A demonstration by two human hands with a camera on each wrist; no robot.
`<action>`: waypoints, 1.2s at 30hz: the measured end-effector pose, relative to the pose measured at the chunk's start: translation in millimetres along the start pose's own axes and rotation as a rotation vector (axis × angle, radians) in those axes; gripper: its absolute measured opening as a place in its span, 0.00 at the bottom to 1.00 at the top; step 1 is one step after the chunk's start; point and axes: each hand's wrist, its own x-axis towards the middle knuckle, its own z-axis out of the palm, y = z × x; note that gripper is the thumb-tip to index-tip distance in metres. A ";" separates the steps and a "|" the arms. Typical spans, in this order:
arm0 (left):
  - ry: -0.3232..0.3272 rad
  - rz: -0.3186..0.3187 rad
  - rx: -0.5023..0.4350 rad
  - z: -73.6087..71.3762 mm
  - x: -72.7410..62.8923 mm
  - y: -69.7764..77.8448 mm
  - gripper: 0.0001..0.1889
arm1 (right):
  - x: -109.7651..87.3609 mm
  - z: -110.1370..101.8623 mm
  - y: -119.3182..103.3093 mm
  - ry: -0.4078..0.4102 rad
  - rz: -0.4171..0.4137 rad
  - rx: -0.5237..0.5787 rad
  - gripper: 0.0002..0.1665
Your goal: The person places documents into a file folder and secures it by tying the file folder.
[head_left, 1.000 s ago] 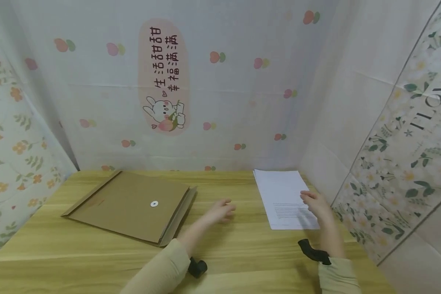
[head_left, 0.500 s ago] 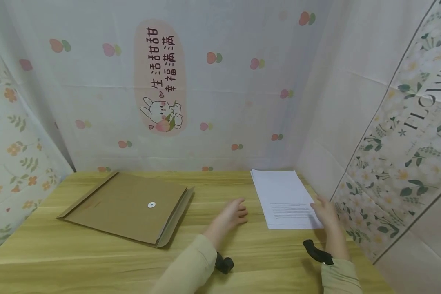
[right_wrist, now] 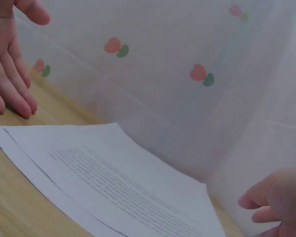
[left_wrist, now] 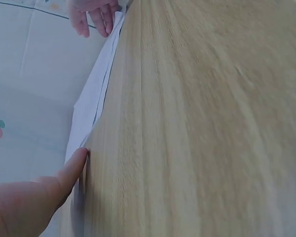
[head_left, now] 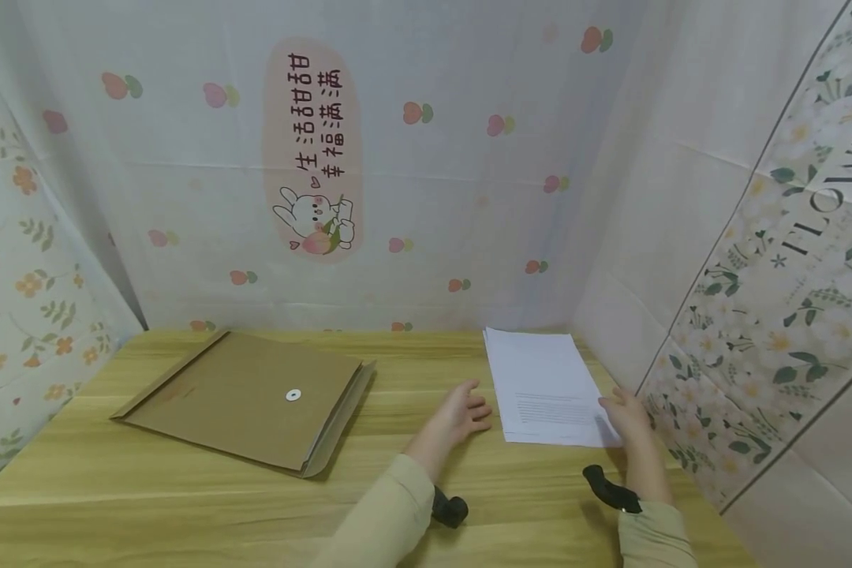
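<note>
Several sheets of white paper (head_left: 547, 379) lie in a slightly uneven stack at the right of the table, with printed lines on the top sheet (right_wrist: 89, 148). My left hand (head_left: 463, 414) is just left of the stack, fingers extended and low over the table. In the right wrist view that left hand (right_wrist: 7, 69) shows straight fingers and a gap before the sheets. At the stack's right edge is my right hand (head_left: 628, 418), its fingers (right_wrist: 259, 197) loosely bent beside the paper. Whether it touches the edge is unclear. Neither hand grips anything.
A brown kraft paper envelope (head_left: 241, 402) with a white round button (head_left: 293, 394) lies on the left of the wooden table (head_left: 220, 513). Patterned cloth hangs behind (head_left: 426, 197) and on both sides, close to the right hand. Black bands circle both wrists.
My left hand has moved right, up to the left side of the paper. The right hand has gone from over the sheets to their right edge. The stack has turned and shifted slightly left.
</note>
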 end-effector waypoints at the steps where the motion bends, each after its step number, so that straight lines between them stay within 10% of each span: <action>1: 0.000 -0.005 -0.001 0.6 0.8 -0.4 0.35 | 0.8 0.6 0.0 0.014 0.020 0.020 0.39; 13: 0.017 -0.034 0.019 3.7 5.6 -1.4 0.33 | 2.2 9.0 -2.4 0.137 0.201 0.192 0.35; 22: 0.030 -0.070 0.118 4.3 5.4 -4.9 0.26 | -4.0 10.8 -7.1 -0.004 0.164 0.099 0.24; 29: 0.027 -0.005 0.307 1.9 5.8 -11.7 0.14 | -1.8 18.1 -9.7 -0.091 0.179 0.113 0.45; 36: -0.002 0.098 0.412 -2.6 2.1 -11.1 0.20 | -2.3 20.5 -20.9 -0.079 0.085 0.181 0.35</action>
